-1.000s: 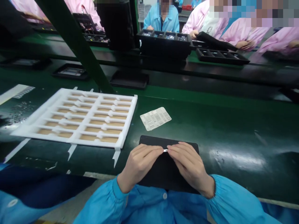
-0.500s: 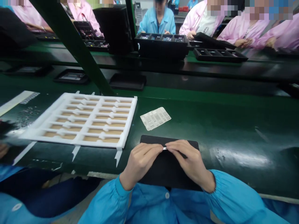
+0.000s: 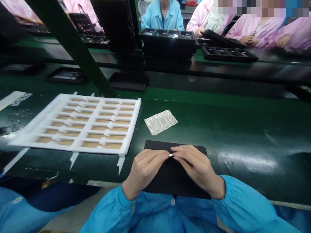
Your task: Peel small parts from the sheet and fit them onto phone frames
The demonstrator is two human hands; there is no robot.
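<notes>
My left hand (image 3: 144, 170) and my right hand (image 3: 194, 166) meet above a flat black panel (image 3: 170, 181) at the bench's near edge. Both pinch a tiny white strip (image 3: 171, 155) between their fingertips, fingers curled closed. Just beyond the panel lies a white sheet of small labels (image 3: 160, 122). A white foam tray (image 3: 77, 123) with tan-bottomed slots sits to the left of my hands.
The green bench (image 3: 230, 129) runs left to right, with a dark green post (image 3: 73, 48) slanting across the upper left. Black compartment trays (image 3: 170, 40) and flat black trays (image 3: 127, 81) stand beyond. Several people in blue and pink coats work at the far side.
My hands stay pinched on the strip over the panel, the right fingers shifting slightly upward. The view has drifted a little.
</notes>
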